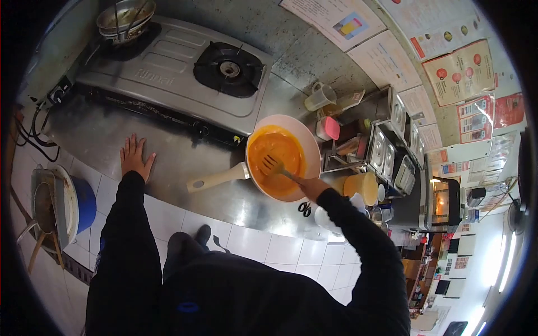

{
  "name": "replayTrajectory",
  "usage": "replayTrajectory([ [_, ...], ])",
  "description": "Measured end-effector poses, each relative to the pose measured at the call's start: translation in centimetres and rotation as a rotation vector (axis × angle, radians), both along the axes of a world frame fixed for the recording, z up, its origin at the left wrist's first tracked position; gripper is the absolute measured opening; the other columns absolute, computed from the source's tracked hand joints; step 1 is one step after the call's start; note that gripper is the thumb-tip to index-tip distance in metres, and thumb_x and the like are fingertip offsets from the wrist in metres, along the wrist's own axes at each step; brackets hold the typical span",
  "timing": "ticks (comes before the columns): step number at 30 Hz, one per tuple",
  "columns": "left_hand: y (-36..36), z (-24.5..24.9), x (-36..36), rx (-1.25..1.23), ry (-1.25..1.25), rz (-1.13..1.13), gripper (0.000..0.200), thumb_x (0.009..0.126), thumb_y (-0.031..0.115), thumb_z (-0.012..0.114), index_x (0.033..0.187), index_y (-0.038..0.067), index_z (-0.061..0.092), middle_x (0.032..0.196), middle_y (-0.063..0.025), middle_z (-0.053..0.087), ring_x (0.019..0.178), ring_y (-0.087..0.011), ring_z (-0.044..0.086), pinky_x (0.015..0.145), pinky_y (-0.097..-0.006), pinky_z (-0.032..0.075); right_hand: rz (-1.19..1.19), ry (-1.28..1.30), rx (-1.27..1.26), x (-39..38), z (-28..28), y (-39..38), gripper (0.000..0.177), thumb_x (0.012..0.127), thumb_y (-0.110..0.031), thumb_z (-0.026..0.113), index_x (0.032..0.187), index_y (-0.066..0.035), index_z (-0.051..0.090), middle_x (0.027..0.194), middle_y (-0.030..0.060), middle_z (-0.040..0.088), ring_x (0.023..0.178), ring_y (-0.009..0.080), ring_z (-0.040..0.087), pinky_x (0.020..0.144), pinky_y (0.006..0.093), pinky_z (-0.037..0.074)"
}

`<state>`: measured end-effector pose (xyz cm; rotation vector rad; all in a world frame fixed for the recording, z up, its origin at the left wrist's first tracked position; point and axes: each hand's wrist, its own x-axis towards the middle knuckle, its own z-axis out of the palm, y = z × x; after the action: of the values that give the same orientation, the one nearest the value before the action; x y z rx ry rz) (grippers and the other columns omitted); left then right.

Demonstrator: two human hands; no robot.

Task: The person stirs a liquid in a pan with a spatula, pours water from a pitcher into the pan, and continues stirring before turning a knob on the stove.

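Note:
My right hand [311, 188] is closed around the handle of a slotted spatula [273, 164]. The spatula's slotted head dips into orange sauce [286, 147] in a pale pink frying pan [309, 140]. The pan rests on the steel counter, and its cream handle [218, 177] points left with no hand on it. Flat on the counter, fingers spread, lies my left hand [135, 159], left of the pan handle and apart from it.
Behind the counter front stands a two-burner gas stove [168, 61], with stacked pans [126, 19] on its left burner. Right of the pan are a plastic jug [320, 97], a pink-lidded container [328, 129], lidded steel trays [381, 151] and black-handled scissors [304, 209]. A blue bucket [84, 204] stands lower left.

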<state>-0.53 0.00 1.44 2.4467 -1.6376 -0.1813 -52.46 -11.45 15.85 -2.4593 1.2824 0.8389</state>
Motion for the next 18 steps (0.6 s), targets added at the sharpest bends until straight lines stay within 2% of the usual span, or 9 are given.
replayTrajectory([
  [1,-0.1,0.2,-0.2,-0.001,0.001,0.003,0.056,0.086,0.045,0.050,0.134,0.017,0.039,0.150,-0.0086,0.019,0.138,-0.0300,0.014,0.109,-0.0494,0.014,0.046,0.150,0.025,-0.3,2.0,-0.5,0.053,0.093,-0.019,0.037,0.141,-0.037,0.022,0.085,0.0215,0.063,0.069,0.0369,0.064,0.063,0.0459,0.052],
  [3,0.1,0.5,-0.2,0.014,-0.012,0.003,0.056,0.086,0.045,0.050,0.134,0.016,0.039,0.150,-0.0086,0.019,0.138,-0.0299,0.014,0.110,-0.0488,0.014,0.229,0.261,-0.118,-0.1,6.3,-2.3,0.050,0.094,-0.019,0.036,0.139,-0.036,0.026,0.083,0.0159,0.064,0.065,0.0318,0.064,0.057,0.0434,0.052],
  [4,0.1,0.5,0.1,0.015,-0.021,0.005,0.057,0.086,0.045,0.050,0.134,0.017,0.038,0.150,-0.0083,0.019,0.138,-0.0294,0.014,0.110,-0.0484,0.014,0.308,0.192,-0.239,0.1,8.2,-3.0,0.047,0.093,-0.019,0.036,0.138,-0.034,0.030,0.080,0.0115,0.064,0.064,0.0288,0.065,0.055,0.0418,0.052],
  [5,0.0,0.4,0.1,0.015,-0.022,0.005,0.057,0.086,0.045,0.051,0.134,0.017,0.038,0.150,-0.0081,0.019,0.138,-0.0289,0.014,0.110,-0.0479,0.014,0.293,0.353,-0.339,0.2,8.7,-4.4,0.042,0.091,-0.018,0.039,0.131,-0.029,0.041,0.078,0.0098,0.063,0.065,0.0275,0.065,0.053,0.0404,0.051],
  [7,-0.4,0.2,-0.2,0.012,-0.020,0.003,0.058,0.086,0.044,0.052,0.134,0.017,0.038,0.150,-0.0078,0.019,0.138,-0.0285,0.014,0.110,-0.0474,0.013,0.220,0.315,-0.372,1.9,11.1,-5.9,0.032,0.089,-0.019,0.043,0.119,-0.025,0.053,0.079,0.0096,0.064,0.069,0.0269,0.065,0.055,0.0412,0.051],
  [10,0.0,0.1,-0.4,0.015,-0.014,0.011,0.058,0.085,0.044,0.052,0.135,0.017,0.038,0.149,-0.0080,0.019,0.138,-0.0288,0.014,0.110,-0.0474,0.013,0.229,0.352,-0.415,2.9,10.8,-8.9,0.025,0.085,-0.020,0.047,0.108,-0.021,0.059,0.079,0.0098,0.065,0.071,0.0273,0.065,0.058,0.0422,0.051],
  [11,0.1,0.2,-0.5,0.011,-0.012,0.012,0.058,0.085,0.043,0.052,0.135,0.017,0.038,0.149,-0.0081,0.019,0.138,-0.0289,0.015,0.110,-0.0475,0.013,0.196,0.450,-0.369,3.4,10.2,-10.0,0.023,0.084,-0.023,0.050,0.105,-0.020,0.061,0.080,0.0086,0.066,0.075,0.0271,0.066,0.061,0.0422,0.052],
  [14,-0.2,0.5,0.2,0.029,-0.012,0.009,0.058,0.085,0.042,0.053,0.135,0.017,0.038,0.149,-0.0084,0.019,0.138,-0.0290,0.015,0.110,-0.0478,0.014,0.199,0.541,-0.448,2.2,6.9,-12.3,0.024,0.083,-0.022,0.050,0.103,-0.020,0.062,0.083,0.0070,0.067,0.077,0.0262,0.066,0.062,0.0405,0.052],
  [18,-0.2,0.7,-0.2,0.011,0.006,0.009,0.058,0.085,0.041,0.053,0.135,0.016,0.038,0.149,-0.0091,0.020,0.138,-0.0291,0.015,0.110,-0.0482,0.014,0.222,0.563,-0.355,2.3,7.8,-11.7,0.022,0.083,-0.021,0.049,0.099,-0.021,0.065,0.086,0.0056,0.067,0.080,0.0258,0.066,0.065,0.0397,0.053],
])
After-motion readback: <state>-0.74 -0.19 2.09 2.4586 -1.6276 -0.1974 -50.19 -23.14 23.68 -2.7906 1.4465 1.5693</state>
